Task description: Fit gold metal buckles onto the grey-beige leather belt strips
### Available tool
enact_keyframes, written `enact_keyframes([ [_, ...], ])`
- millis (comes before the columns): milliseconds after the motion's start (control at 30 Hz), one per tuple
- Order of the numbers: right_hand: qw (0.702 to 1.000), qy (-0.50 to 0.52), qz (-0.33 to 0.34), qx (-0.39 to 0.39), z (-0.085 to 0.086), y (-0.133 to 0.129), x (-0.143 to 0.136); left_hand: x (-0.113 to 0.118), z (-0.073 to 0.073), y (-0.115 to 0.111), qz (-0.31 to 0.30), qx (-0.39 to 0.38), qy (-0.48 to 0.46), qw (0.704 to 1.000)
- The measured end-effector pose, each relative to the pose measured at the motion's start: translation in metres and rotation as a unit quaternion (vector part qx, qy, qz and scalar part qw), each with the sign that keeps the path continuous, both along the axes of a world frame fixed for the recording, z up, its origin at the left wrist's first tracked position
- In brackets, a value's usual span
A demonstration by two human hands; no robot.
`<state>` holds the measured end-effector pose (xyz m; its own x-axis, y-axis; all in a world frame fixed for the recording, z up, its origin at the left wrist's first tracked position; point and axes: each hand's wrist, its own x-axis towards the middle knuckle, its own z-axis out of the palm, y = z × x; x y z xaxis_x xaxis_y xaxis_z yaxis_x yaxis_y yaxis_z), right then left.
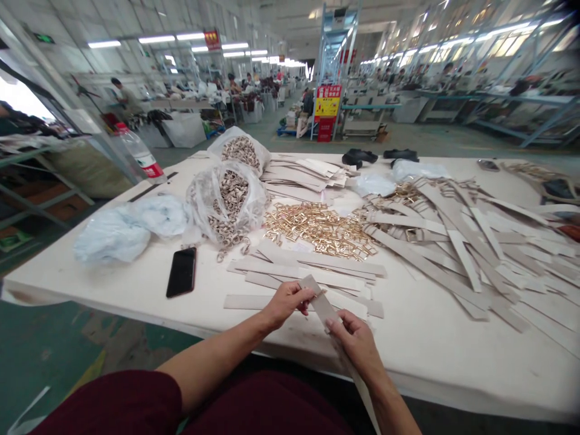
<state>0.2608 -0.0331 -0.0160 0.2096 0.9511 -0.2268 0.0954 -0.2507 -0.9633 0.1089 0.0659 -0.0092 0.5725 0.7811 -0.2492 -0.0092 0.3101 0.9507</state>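
Observation:
A beige belt strap point(322, 308) is held between my two hands above the front edge of the table. My left hand point(287, 304) pinches its left edge near the upper end, where a small gold buckle point(321, 292) seems to lie across the strap. Thumb on top, my right hand point(356, 339) grips the strap lower down, and its long tail hangs over my lap. Just beyond my hands lie several loose beige straps point(290, 261). Behind those spreads a heap of gold buckles point(321, 226).
Plastic bags of small beige loops point(231, 196) stand at the back left, near a phone point(181, 272), crumpled plastic bags point(113, 232) and a bottle point(141, 154). Straps with buckles point(448, 229) pile up on the right. More straps point(308, 172) lie at the back of the table point(430, 344).

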Motion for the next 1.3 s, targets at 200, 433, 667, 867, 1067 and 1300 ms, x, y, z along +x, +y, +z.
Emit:
enact_keyframes([
  [200, 0.999, -0.043, 0.015, 0.025, -0.001, 0.001, -0.002, 0.005, -0.009, -0.012, -0.054, -0.024, -0.015, 0.998],
  [433, 0.997, 0.024, 0.067, 0.012, -0.007, 0.008, -0.001, -0.007, -0.007, 0.000, -0.138, -0.169, -0.042, 0.975],
  [667, 0.996, 0.031, 0.079, 0.015, -0.010, 0.008, 0.004, -0.006, -0.010, 0.003, -0.168, -0.197, -0.069, 0.964],
  [867, 0.995, 0.028, 0.098, 0.006, -0.011, 0.008, 0.004, -0.007, -0.016, 0.005, -0.154, -0.164, -0.046, 0.973],
  [1067, 0.994, -0.055, 0.087, 0.036, -0.008, 0.007, 0.002, 0.003, -0.016, -0.006, -0.031, -0.011, -0.010, 0.999],
  [1300, 0.993, -0.063, 0.089, 0.035, -0.011, 0.006, 0.004, 0.005, -0.018, -0.010, 0.035, 0.022, -0.014, 0.999],
])
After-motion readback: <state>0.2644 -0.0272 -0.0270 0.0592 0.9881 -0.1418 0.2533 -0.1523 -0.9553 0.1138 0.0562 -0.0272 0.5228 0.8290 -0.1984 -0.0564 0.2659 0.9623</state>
